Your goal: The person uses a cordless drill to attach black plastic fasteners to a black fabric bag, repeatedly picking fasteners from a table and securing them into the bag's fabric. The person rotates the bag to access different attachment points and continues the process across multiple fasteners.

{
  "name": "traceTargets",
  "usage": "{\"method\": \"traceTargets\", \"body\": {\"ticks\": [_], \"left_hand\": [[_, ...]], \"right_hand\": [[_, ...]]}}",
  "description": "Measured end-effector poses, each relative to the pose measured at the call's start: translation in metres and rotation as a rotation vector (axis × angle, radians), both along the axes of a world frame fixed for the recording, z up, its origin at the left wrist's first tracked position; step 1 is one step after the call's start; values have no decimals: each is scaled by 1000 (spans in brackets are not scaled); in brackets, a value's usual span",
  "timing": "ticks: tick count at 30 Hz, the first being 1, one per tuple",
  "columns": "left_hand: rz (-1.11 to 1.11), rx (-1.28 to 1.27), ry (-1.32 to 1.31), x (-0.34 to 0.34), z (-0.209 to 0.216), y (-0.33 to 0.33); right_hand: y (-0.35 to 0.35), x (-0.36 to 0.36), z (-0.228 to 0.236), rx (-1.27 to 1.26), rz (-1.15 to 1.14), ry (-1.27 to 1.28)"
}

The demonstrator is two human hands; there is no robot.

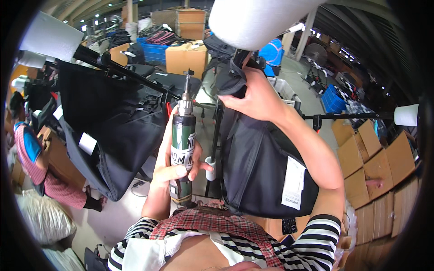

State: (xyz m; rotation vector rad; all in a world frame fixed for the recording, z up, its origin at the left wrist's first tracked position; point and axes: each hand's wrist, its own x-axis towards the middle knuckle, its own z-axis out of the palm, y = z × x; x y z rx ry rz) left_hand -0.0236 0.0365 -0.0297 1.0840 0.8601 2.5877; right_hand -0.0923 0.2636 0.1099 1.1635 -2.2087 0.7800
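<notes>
My left hand (163,170) is wrapped round an inline power screwdriver (183,128), which stands upright in front of my chest. Its body is dark green with a white band, and its thin bit points up and away from me. Farther right and higher, my right hand (260,97) grips a black joint (231,82) on a stroller frame. Thick white foam wrap (257,25) covers the bar above that joint. Below my right forearm hangs the stroller's black fabric seat (253,167), with a white label (294,183) on it. The screwdriver's tip is apart from the joint.
Another black stroller (113,149) with foam-wrapped bars stands close on the left. Beyond it is a person in a blue and red top (29,144). Cardboard boxes (377,174) crowd the right side. A foam-tipped bar (352,116) juts right. Blue bins and cartons fill the background.
</notes>
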Motion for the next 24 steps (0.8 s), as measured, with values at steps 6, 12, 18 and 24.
{"method": "traceTargets", "body": {"ticks": [6, 12, 18, 24], "left_hand": [[138, -14, 68, -4, 18, 11], [221, 29, 124, -18, 32, 14], [300, 42, 185, -34, 46, 25], [204, 63, 189, -48, 53, 38]], "right_hand": [[-2, -6, 13, -1, 189, -73], [0, 24, -11, -16, -257, 276], [-3, 36, -18, 13, -326, 296], [-6, 46, -22, -73, -327, 264]]}}
